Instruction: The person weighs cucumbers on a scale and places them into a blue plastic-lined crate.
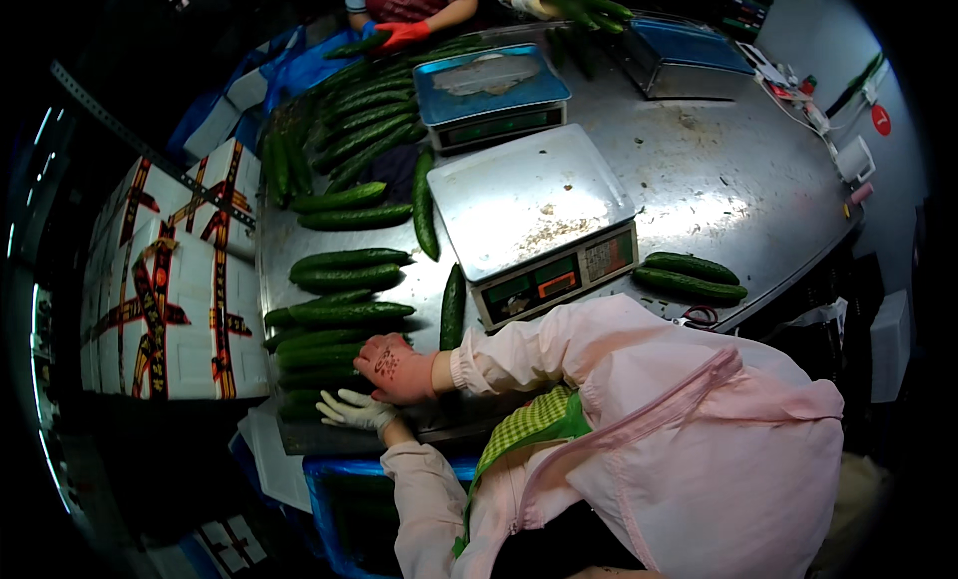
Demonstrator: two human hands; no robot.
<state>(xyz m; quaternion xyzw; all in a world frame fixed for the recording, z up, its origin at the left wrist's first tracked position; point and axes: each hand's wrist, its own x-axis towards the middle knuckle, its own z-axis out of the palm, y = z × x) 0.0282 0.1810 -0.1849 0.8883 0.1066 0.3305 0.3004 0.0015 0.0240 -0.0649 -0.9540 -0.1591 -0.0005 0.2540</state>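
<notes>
My left hand, in a whitish glove, reaches over the lowest green cucumbers at the table's near left edge, fingers stretched and apart. Just above it, my right hand wears a pink glove with dark red dots. Its fingers curl over the right end of a cucumber in the stacked row; the grip underneath is partly hidden. More cucumbers lie in pairs farther up the metal table. One single cucumber lies upright in the picture, right of the row and beside a scale.
A scale with a bare steel plate stands centrally; a blue-topped scale is behind it. Two cucumbers and scissors lie right. Taped white boxes stand left; a blue-lined container is below. Two co-workers handle cucumbers opposite.
</notes>
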